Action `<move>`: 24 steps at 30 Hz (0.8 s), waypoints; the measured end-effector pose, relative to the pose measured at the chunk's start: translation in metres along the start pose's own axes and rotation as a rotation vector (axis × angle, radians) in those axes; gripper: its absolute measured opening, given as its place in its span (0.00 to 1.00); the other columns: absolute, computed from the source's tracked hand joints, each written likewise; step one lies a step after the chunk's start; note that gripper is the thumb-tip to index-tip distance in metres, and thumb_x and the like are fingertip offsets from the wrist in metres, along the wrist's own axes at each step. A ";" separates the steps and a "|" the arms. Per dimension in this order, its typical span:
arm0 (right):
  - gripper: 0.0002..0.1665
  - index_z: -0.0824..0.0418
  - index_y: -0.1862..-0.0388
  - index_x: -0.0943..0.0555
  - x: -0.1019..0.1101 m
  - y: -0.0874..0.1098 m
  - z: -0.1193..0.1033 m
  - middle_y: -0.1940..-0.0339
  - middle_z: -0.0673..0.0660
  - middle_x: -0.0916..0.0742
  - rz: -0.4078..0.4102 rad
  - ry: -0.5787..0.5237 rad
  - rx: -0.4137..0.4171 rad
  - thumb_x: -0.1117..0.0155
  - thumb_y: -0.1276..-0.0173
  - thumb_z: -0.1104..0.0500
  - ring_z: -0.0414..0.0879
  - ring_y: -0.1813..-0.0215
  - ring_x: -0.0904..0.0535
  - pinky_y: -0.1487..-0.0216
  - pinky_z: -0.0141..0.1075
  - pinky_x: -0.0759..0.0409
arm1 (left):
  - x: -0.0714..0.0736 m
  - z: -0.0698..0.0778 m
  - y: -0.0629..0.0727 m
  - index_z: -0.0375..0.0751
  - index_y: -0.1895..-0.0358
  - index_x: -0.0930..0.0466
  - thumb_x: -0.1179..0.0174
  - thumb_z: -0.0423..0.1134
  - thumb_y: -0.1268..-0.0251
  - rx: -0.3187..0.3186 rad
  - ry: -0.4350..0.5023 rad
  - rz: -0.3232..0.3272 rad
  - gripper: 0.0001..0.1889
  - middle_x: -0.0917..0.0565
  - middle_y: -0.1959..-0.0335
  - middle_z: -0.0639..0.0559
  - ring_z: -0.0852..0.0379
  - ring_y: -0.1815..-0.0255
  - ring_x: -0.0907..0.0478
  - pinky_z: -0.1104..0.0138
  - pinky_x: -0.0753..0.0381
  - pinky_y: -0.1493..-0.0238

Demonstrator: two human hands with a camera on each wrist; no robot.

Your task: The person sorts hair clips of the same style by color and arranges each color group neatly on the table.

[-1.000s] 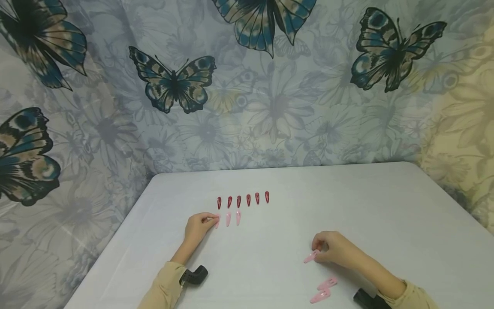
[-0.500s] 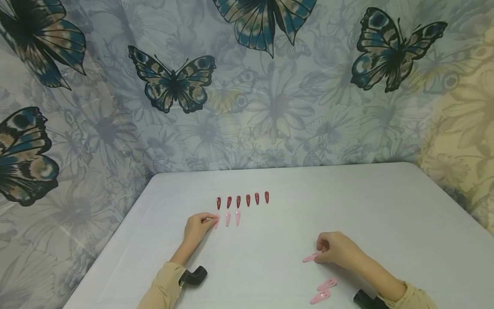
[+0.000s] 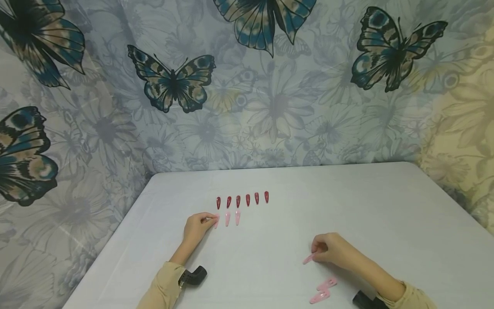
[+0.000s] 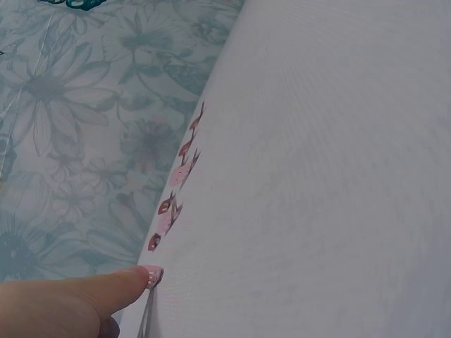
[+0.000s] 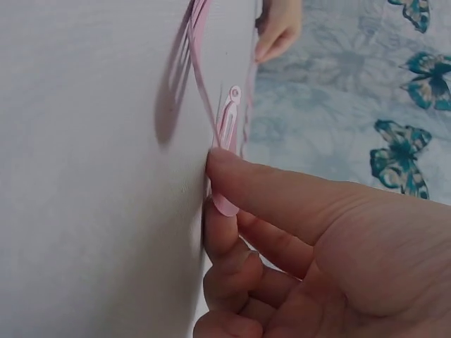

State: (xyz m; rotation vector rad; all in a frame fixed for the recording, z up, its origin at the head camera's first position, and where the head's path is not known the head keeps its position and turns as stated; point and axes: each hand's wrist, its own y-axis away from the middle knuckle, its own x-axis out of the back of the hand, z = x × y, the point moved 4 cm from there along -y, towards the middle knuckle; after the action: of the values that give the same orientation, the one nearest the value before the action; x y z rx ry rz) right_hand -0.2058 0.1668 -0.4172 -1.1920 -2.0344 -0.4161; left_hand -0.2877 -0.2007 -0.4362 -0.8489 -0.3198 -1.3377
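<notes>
In the head view my left hand (image 3: 197, 228) pinches the leftmost pink snap hair clip (image 3: 217, 220), which lies on the white table; the left wrist view shows only the clip's end (image 4: 156, 274) by the thumb. My right hand (image 3: 335, 249) holds another pink hair clip (image 5: 229, 123) between thumb and curled fingers, low over the table. Beside that clip, a thin pink strip (image 5: 204, 91) runs up from the fingertips; I cannot tell whether it belongs to it. Two pink clips (image 3: 227, 218) (image 3: 237, 217) lie in line beside the left hand.
Several dark red hair clips (image 3: 238, 201) form a row behind the pink ones. Two more pink clips (image 3: 327, 283) (image 3: 320, 296) lie nearly touching below the right hand. Butterfly-patterned cloth (image 3: 278, 107) hangs behind the white table (image 3: 270, 266).
My right hand shifts slightly to the right, then back left, and the clip it holds is turned and now looks narrower. The left hand stays at its clip.
</notes>
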 end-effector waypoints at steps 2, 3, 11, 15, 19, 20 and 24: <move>0.07 0.56 0.76 0.23 0.000 0.000 0.000 0.79 0.43 0.25 -0.004 -0.019 -0.002 0.32 0.48 0.63 0.35 0.75 0.34 0.75 0.31 0.32 | 0.000 0.000 0.000 0.42 0.71 0.15 0.34 0.40 0.50 0.001 0.001 0.002 0.06 0.39 0.92 0.59 0.62 0.88 0.47 0.69 0.44 0.83; 0.07 0.56 0.76 0.23 0.000 -0.001 0.000 0.79 0.43 0.25 -0.006 -0.023 -0.002 0.32 0.48 0.63 0.35 0.75 0.34 0.75 0.30 0.32 | 0.000 0.000 0.000 0.42 0.71 0.15 0.34 0.40 0.50 -0.001 0.000 0.002 0.06 0.39 0.92 0.59 0.62 0.88 0.47 0.69 0.44 0.83; 0.06 0.56 0.78 0.21 -0.001 -0.001 0.000 0.79 0.42 0.24 -0.019 -0.063 0.021 0.34 0.47 0.65 0.35 0.75 0.32 0.74 0.31 0.29 | -0.001 -0.002 0.000 0.42 0.71 0.15 0.33 0.40 0.51 0.014 0.007 -0.003 0.07 0.40 0.91 0.60 0.62 0.87 0.46 0.69 0.45 0.83; 0.06 0.56 0.76 0.22 0.000 -0.002 0.000 0.76 0.42 0.21 -0.015 -0.103 0.067 0.36 0.45 0.65 0.35 0.73 0.30 0.72 0.31 0.28 | -0.002 -0.002 0.000 0.42 0.71 0.15 0.34 0.40 0.51 0.009 0.006 -0.005 0.06 0.40 0.92 0.60 0.63 0.87 0.47 0.69 0.45 0.83; 0.04 0.58 0.74 0.21 0.001 -0.002 0.001 0.74 0.44 0.20 -0.011 -0.143 0.090 0.38 0.43 0.66 0.35 0.73 0.30 0.74 0.31 0.29 | -0.002 -0.002 0.000 0.42 0.71 0.15 0.34 0.41 0.50 0.009 -0.005 -0.005 0.06 0.39 0.92 0.60 0.63 0.88 0.46 0.69 0.44 0.83; 0.03 0.58 0.73 0.21 0.002 -0.002 0.002 0.74 0.44 0.20 -0.008 -0.145 0.093 0.38 0.42 0.66 0.35 0.74 0.31 0.75 0.30 0.29 | -0.002 -0.002 0.000 0.42 0.71 0.15 0.34 0.41 0.50 0.010 -0.005 -0.004 0.06 0.39 0.92 0.60 0.63 0.88 0.46 0.69 0.44 0.83; 0.06 0.58 0.72 0.20 0.002 -0.003 0.003 0.72 0.45 0.20 -0.004 -0.134 0.097 0.42 0.37 0.64 0.35 0.74 0.31 0.75 0.30 0.30 | -0.001 -0.001 0.000 0.42 0.71 0.15 0.34 0.41 0.50 0.006 -0.012 0.000 0.06 0.39 0.92 0.60 0.62 0.88 0.46 0.69 0.44 0.83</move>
State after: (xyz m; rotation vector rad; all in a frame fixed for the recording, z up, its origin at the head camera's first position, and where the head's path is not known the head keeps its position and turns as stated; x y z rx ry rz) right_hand -0.2103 0.1682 -0.4177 -1.1847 -2.1454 -0.2412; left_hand -0.2882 -0.2009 -0.4377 -0.8523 -0.3325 -1.3312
